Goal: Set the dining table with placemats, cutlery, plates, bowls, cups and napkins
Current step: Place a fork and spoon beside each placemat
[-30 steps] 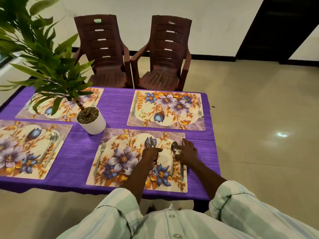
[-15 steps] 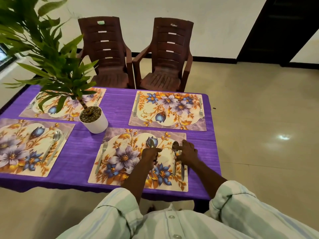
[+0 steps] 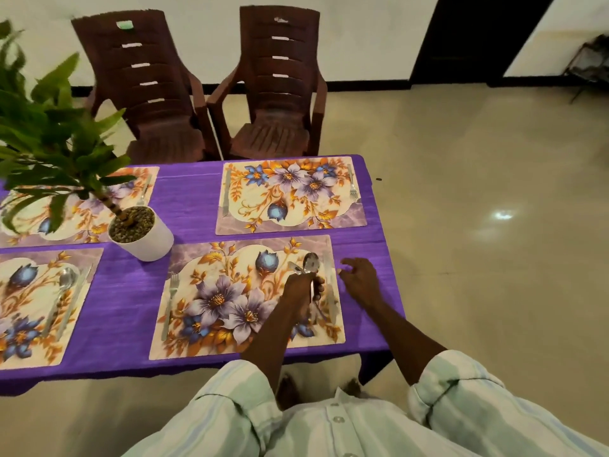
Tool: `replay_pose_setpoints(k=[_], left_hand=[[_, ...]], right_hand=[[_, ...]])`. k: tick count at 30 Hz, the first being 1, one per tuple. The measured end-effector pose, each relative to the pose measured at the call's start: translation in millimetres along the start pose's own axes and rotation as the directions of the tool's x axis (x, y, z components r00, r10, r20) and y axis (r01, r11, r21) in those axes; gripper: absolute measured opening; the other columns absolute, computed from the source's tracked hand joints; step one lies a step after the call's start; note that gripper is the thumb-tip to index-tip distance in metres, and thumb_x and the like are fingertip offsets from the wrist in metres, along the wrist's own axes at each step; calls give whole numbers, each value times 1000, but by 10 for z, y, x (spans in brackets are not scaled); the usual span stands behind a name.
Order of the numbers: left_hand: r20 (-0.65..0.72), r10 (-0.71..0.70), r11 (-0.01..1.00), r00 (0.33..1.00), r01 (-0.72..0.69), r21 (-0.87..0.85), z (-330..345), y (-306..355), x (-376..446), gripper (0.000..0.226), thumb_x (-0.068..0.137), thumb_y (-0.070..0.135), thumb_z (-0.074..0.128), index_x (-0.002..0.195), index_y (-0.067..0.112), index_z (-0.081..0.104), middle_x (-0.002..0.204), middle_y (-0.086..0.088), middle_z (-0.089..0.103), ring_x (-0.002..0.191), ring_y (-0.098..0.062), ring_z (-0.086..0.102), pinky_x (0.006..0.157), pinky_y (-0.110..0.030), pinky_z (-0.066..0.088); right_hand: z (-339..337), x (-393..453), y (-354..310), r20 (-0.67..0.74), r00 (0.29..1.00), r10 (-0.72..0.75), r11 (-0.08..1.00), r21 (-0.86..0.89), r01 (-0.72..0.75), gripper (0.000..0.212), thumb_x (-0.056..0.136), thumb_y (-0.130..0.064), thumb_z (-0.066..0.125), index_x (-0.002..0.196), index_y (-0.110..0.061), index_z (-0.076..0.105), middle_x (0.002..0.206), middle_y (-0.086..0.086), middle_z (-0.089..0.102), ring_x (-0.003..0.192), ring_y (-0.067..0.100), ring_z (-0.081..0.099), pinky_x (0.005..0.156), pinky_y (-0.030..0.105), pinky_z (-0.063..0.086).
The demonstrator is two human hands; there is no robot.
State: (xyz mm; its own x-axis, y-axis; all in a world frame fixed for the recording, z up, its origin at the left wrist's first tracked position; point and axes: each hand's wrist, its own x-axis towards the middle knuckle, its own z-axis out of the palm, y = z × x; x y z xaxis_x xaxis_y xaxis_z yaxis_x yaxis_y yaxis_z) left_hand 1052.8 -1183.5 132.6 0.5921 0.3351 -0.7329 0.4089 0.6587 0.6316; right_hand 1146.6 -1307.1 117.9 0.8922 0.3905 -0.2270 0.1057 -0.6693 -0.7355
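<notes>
Your left hand [image 3: 301,288] grips light, stiff, slippery spoons [image 3: 309,263] by their handles over the placemat [image 3: 211,298], lower centre of frame; your right hand [image 3: 361,278] hovers open, empty, beside it.

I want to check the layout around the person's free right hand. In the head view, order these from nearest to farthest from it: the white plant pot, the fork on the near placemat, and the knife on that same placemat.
From the right hand:
1. Knife, just to its left, on the near placemat's right edge.
2. Fork, at that placemat's left edge.
3. White plant pot, farther left and farther back, on the purple cloth.
</notes>
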Motion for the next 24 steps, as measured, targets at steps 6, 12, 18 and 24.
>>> replay_pose_setpoints(k=[6,12,18,24], left_hand=[[157,-22,999,987,28,-31,583,-79,-66,35,101,6,31,92,-2,64,75,-8,72,61,-12,67,57,-20,53],[104,-37,962,994,64,-266,1464,-220,87,21,97,-1,45,83,-6,59,66,-15,64,55,-21,66,57,-32,60],[-6,-104,988,995,103,-115,2703,-645,364,17,81,6,71,72,10,58,52,1,50,39,-10,47,42,-22,43],[-38,-136,978,990,140,156,3600,-700,549,22,76,18,80,74,14,58,46,7,30,37,-7,20,38,-19,18]], right_hand=[[-364,35,209,-45,985,164,960,238,-149,14,86,-12,66,95,-5,74,94,10,72,87,20,63,77,25,42],[-962,214,726,20,974,227,883,417,-215,15,84,-16,62,74,-9,70,69,9,68,62,17,60,62,32,47],[-2011,518,1496,131,944,304,769,551,-324,9,88,-12,63,82,-8,68,75,9,67,59,20,62,55,28,44],[-2861,900,1903,185,936,298,732,585,-349,16,89,-15,62,93,-1,68,78,10,67,66,23,60,57,27,43]])
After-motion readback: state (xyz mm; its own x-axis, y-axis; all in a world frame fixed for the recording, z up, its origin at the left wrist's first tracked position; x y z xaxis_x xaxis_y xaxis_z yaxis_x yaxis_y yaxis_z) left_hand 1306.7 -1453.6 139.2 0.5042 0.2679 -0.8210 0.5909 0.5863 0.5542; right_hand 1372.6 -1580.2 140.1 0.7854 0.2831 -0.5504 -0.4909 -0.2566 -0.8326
